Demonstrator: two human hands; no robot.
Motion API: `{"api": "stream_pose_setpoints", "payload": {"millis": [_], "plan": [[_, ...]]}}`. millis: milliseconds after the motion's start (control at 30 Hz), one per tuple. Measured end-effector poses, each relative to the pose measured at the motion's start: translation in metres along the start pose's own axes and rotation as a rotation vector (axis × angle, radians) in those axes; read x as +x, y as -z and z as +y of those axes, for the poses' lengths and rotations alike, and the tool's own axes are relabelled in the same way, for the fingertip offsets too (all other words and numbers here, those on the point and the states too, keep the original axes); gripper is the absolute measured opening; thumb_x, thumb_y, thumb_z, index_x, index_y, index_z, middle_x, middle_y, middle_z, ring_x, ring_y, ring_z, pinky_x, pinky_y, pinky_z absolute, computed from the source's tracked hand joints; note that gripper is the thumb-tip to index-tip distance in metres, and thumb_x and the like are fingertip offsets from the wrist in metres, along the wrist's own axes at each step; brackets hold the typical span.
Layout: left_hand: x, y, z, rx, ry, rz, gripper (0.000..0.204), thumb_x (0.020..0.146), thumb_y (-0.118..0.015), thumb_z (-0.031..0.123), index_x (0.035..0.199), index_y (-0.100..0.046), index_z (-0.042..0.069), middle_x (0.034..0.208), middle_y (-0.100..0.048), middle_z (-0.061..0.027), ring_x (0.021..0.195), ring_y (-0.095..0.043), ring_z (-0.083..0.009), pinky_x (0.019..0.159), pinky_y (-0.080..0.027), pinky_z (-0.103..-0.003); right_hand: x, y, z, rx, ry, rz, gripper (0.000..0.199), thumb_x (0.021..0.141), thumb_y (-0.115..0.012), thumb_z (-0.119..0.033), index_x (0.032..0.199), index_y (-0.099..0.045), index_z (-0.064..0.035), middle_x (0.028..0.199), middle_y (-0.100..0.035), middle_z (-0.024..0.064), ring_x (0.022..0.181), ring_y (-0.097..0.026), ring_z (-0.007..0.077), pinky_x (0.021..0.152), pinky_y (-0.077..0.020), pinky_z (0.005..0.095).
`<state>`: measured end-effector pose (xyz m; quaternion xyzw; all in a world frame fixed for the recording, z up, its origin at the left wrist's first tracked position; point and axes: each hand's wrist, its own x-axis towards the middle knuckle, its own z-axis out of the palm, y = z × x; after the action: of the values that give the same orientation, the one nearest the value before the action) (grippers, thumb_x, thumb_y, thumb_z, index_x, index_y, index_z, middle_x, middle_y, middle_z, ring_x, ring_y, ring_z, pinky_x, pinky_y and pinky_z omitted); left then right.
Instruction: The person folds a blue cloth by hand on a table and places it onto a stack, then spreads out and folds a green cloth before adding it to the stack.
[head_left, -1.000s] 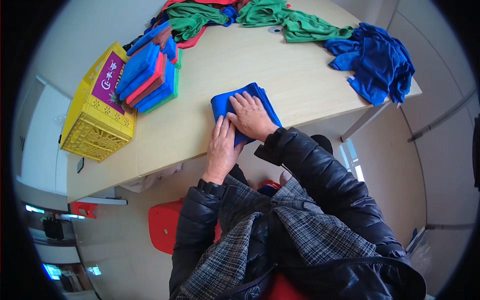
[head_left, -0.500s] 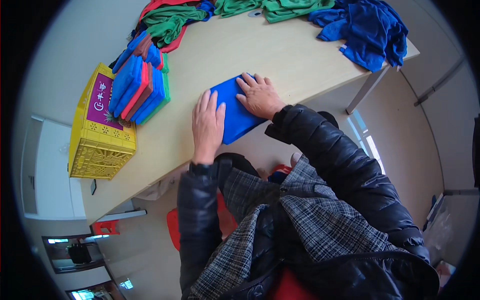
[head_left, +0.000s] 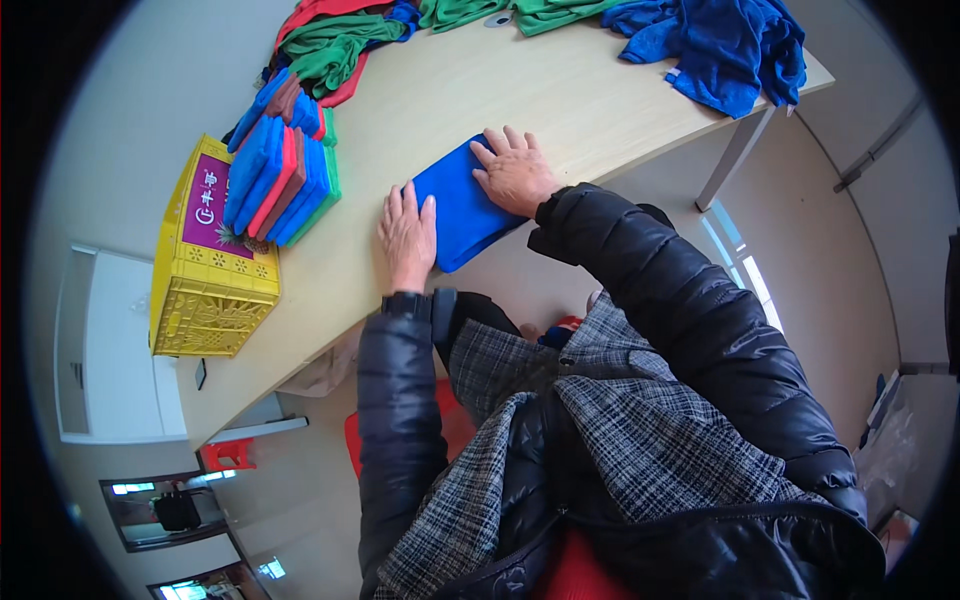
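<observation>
Both sets of fingers lie flat and spread, gripping nothing: the left hand [head_left: 407, 232] presses the near-left edge of a folded blue cloth [head_left: 462, 205], the right hand [head_left: 514, 170] its far end, seemingly to keep the fold flat on the bench [head_left: 560, 95]. Beyond the left fingers stands a stack of folded cloths [head_left: 282, 175] beside a yellow crate [head_left: 210, 255]; beyond the right fingers lie loose cloths [head_left: 725, 45].

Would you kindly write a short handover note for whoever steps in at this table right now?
Left hand: flat, open, on the left edge of the folded blue cloth.
Right hand: flat, open, on its right end.
The cloth lies near the front edge of the table.
Done: this cloth is folded; a stack of folded cloths stands beside the yellow basket.
Left: loose blue cloths and green cloths at the far edge, unfolded.
</observation>
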<state>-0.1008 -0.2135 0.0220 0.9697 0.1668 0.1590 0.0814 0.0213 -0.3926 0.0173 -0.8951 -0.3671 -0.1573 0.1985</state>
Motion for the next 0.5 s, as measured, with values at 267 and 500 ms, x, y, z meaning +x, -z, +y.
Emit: {"api": "stream_pose_setpoints", "payload": {"millis": [267, 500], "plan": [[-0.067, 0.016, 0.034, -0.218, -0.169, 0.095, 0.065, 0.086, -0.072, 0.014, 0.142, -0.045, -0.003, 0.150, -0.040, -0.0255, 0.134, -0.043, -0.0425, 0.109, -0.039, -0.046, -0.013, 0.014, -0.046, 0.198, 0.201, 0.040, 0.054, 0.097, -0.053, -0.037, 0.139, -0.051, -0.0021, 0.146, -0.047, 0.0192, 0.140, -0.038, 0.0397, 0.114, -0.0275, 0.0564], [-0.074, 0.012, 0.033, 0.043, -0.209, 0.170, 0.052, 0.088, -0.067, 0.007, 0.136, -0.049, -0.003, 0.144, -0.048, -0.0226, 0.120, -0.057, -0.0386, 0.098, -0.050, -0.043, -0.008, -0.006, -0.041, 0.218, 0.166, -0.165, 0.061, 0.100, -0.044, -0.047, 0.145, -0.047, -0.0045, 0.152, -0.041, 0.0191, 0.145, -0.030, 0.0397, 0.118, -0.0216, 0.0540]]}}
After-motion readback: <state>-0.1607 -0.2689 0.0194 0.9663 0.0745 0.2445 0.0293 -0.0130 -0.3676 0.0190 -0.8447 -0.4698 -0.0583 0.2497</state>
